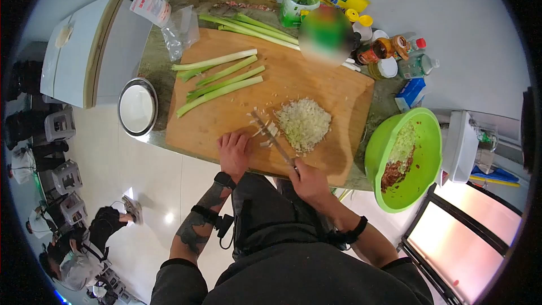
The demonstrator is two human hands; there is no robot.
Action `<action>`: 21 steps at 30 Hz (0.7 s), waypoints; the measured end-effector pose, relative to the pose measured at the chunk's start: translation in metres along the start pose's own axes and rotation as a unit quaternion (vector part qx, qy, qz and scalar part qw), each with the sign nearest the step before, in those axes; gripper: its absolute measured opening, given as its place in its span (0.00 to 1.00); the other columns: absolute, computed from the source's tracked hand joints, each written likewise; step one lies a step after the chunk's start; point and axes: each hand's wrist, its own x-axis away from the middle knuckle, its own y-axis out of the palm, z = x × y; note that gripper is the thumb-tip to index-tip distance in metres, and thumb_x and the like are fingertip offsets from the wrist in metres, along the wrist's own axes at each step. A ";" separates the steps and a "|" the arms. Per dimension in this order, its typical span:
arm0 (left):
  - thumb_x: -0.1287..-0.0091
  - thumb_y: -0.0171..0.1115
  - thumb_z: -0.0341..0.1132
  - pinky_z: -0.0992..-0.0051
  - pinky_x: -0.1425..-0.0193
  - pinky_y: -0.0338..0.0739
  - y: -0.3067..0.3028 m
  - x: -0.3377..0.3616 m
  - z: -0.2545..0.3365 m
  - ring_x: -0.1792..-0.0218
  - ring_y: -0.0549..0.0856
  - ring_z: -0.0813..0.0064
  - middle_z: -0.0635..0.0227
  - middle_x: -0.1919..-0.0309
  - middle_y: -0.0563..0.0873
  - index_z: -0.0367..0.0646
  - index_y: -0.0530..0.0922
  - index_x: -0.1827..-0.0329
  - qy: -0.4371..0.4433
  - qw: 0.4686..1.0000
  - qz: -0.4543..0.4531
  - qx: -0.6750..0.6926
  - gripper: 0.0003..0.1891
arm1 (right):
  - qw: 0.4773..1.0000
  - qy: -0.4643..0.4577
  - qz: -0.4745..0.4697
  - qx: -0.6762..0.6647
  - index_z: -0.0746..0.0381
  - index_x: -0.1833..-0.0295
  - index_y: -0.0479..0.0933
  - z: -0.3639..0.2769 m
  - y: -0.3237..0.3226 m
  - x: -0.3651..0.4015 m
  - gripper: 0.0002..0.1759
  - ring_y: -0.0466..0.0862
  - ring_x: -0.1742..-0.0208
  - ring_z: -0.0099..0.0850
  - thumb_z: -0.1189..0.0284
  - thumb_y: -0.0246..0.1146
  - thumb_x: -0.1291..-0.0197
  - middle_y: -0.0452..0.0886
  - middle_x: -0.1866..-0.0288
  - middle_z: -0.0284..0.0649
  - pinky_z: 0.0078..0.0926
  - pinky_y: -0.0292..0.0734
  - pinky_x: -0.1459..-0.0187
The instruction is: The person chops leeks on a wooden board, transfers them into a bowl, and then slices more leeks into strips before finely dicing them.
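My right hand [310, 181] is closed round the handle of a kitchen knife [274, 138], its blade pointing up and left over the wooden cutting board [220, 127]. Left of the blade, my left hand [234, 149] rests on the board near its front edge, fingers pointing away from me and nothing visible held in them. Small white scallion pieces [271, 130] lie by the blade. A heap of finely chopped scallion [305, 124] sits just right of the knife. Several cut scallion stalks [226, 93] lie at the board's left, and longer stalks [254, 28] along its back.
A green basin [426, 164] with minced meat and chopped scallion stands at the right. Bottles and jars [375, 51] crowd the back right corner. At the left are a white-and-metal bowl [138, 107] and a plastic bag [179, 36]. Other people [84, 248] are at far left.
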 end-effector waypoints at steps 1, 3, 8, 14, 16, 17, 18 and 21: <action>0.36 0.70 0.33 0.52 0.35 0.72 -0.001 -0.001 0.000 0.44 0.82 0.54 0.65 0.47 0.88 0.48 0.87 0.48 0.007 1.000 -0.003 -0.011 0.13 | 1.000 0.001 -0.011 0.000 0.61 0.49 0.75 -0.005 0.003 -0.001 0.17 0.88 0.58 0.63 0.57 0.57 0.20 0.88 0.62 0.58 0.63 0.82 0.57; 0.35 0.70 0.34 0.52 0.36 0.72 -0.005 -0.001 -0.001 0.45 0.83 0.55 0.65 0.48 0.88 0.47 0.87 0.50 0.020 0.999 -0.007 -0.037 0.11 | 1.000 0.016 -0.014 0.018 0.61 0.50 0.74 -0.010 0.012 -0.008 0.16 0.88 0.58 0.63 0.57 0.58 0.20 0.88 0.61 0.58 0.64 0.82 0.57; 0.34 0.70 0.35 0.51 0.37 0.72 -0.012 -0.007 0.000 0.47 0.83 0.54 0.64 0.50 0.88 0.46 0.86 0.51 0.041 0.999 -0.018 -0.012 0.10 | 1.000 0.025 -0.001 0.013 0.61 0.48 0.76 -0.002 0.034 -0.023 0.16 0.88 0.58 0.63 0.58 0.58 0.21 0.88 0.61 0.58 0.63 0.82 0.57; 0.31 0.68 0.31 0.54 0.42 0.75 -0.003 -0.020 0.000 0.48 0.83 0.54 0.64 0.53 0.87 0.47 0.85 0.52 -0.072 0.997 0.014 -0.028 0.07 | 0.996 0.012 0.082 -0.028 0.62 0.44 0.77 0.018 0.001 -0.002 0.16 0.88 0.59 0.63 0.60 0.59 0.21 0.87 0.63 0.59 0.61 0.82 0.58; 0.30 0.68 0.29 0.56 0.43 0.77 0.005 -0.037 0.011 0.48 0.83 0.54 0.64 0.54 0.86 0.47 0.85 0.53 -0.068 0.996 0.057 0.021 0.06 | 0.995 0.014 0.095 -0.013 0.62 0.44 0.77 0.028 -0.006 -0.004 0.16 0.88 0.59 0.63 0.60 0.60 0.22 0.87 0.63 0.59 0.61 0.82 0.59; 0.31 0.68 0.28 0.56 0.43 0.78 0.009 -0.045 0.018 0.48 0.83 0.54 0.63 0.53 0.86 0.46 0.84 0.53 -0.050 0.995 0.070 0.057 0.06 | 0.995 0.012 0.103 -0.009 0.61 0.44 0.77 0.031 -0.006 -0.005 0.15 0.88 0.60 0.63 0.60 0.61 0.22 0.87 0.64 0.59 0.61 0.82 0.59; 0.31 0.67 0.28 0.56 0.43 0.79 0.013 -0.049 0.019 0.48 0.83 0.53 0.62 0.52 0.86 0.46 0.84 0.53 -0.033 0.992 0.083 0.092 0.06 | 0.994 0.009 0.108 -0.006 0.61 0.44 0.76 0.032 -0.005 -0.007 0.15 0.88 0.61 0.62 0.60 0.61 0.23 0.87 0.64 0.58 0.62 0.81 0.60; 0.33 0.67 0.25 0.56 0.41 0.80 0.015 -0.056 0.023 0.47 0.83 0.51 0.60 0.49 0.87 0.44 0.84 0.50 0.017 0.996 0.015 0.090 0.10 | 0.995 0.005 0.101 0.021 0.60 0.45 0.76 0.030 -0.001 -0.004 0.15 0.88 0.62 0.62 0.60 0.62 0.23 0.87 0.66 0.58 0.62 0.81 0.62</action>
